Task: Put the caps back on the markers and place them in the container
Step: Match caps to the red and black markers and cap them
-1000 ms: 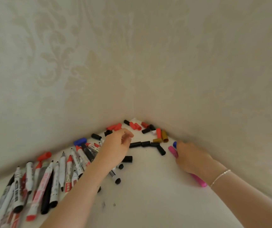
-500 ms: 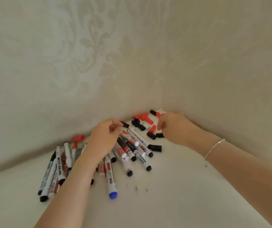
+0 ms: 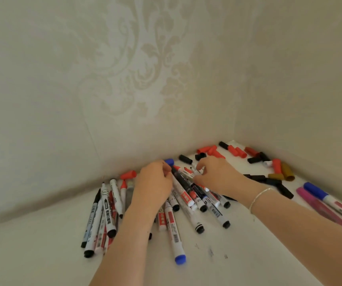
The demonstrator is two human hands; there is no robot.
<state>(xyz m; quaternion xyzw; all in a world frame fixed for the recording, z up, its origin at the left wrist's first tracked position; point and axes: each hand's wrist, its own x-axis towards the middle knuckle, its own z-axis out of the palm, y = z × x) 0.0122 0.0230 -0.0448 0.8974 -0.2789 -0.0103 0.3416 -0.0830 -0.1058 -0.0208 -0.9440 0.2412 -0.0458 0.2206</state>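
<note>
fingers (image 3: 197, 169) of the right hand (image 3: 217, 176) curl over the marker pile (image 3: 188, 195), seemingly pinching a small piece; the left hand (image 3: 153, 182) curls beside them, its grip hidden. loose caps (image 3: 238, 152) lie beyond the pile; no container shows. better match cap colour, then press straight.

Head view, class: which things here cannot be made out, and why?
- Left hand: its curled fingers hide whatever they hold.
- Pink marker: cut off by the right edge.
- Marker labels: print too small to read.
- Container: not in view.
</note>
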